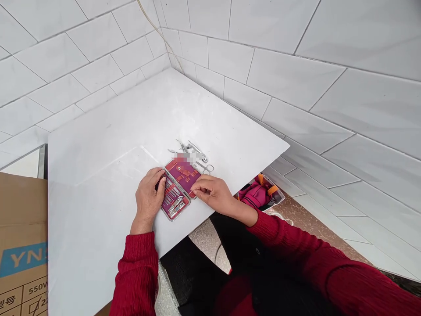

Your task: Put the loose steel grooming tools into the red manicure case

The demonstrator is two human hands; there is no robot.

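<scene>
A purple and red manicure case (189,186) lies unfolded on the white table. Its lower-left half holds a row of slim metal tools and nail clippers (176,205); the other half has red straps. My left hand (149,193) grips the case's left edge, thumb bent over the tools. With fingertips pinched together, my right hand (213,193) is at the edge of the strapped half; what they hold, if anything, is hidden. Just beyond the case lie loose metal tools, among them small scissors (208,167) and a nail clipper (204,159). A blurred patch covers part of this pile.
The white table (98,210) stands in a corner of tiled walls (263,74). A cardboard box (23,219) is at the left. Below the table's right edge lies a pink and orange item (258,193) in clear wrapping. A thin cable (158,30) hangs in the corner.
</scene>
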